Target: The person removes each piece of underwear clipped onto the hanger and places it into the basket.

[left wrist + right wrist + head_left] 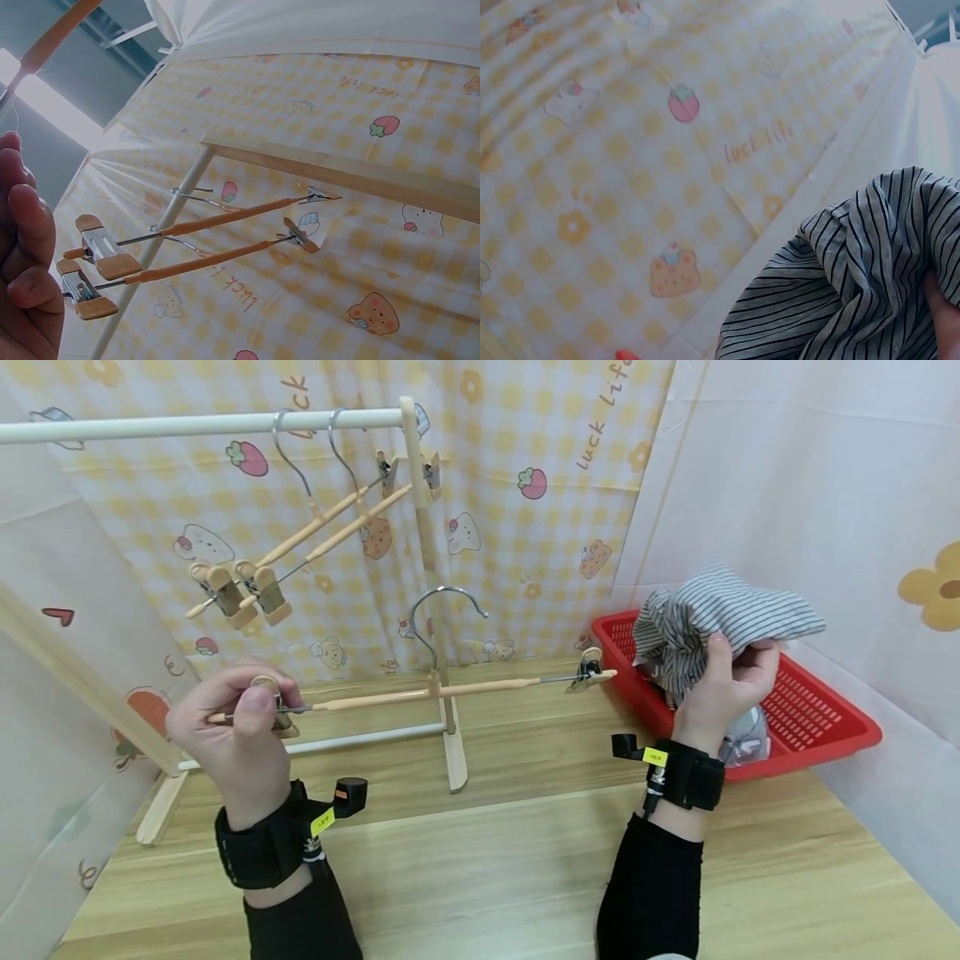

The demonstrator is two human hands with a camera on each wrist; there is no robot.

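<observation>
My left hand (243,735) grips one end of a wooden clip hanger (390,697), thumb on its clip, and holds it level above the table. The hanger's metal hook points up, and its other clip (588,670) hangs free on the right. Over the red basket, my right hand (731,689) pinches a bunched grey cloth with dark stripes (738,606). That cloth fills the lower right of the right wrist view, with part of a finger beside it. Only fingertips of the left hand (30,247) show in the left wrist view.
Two more clip hangers (330,531) hang from the white rail (165,427) of a wooden-legged rack. The red basket (825,739) stands at the right of the wooden table (480,877), with grey items inside. A patterned curtain (517,560) closes off the back.
</observation>
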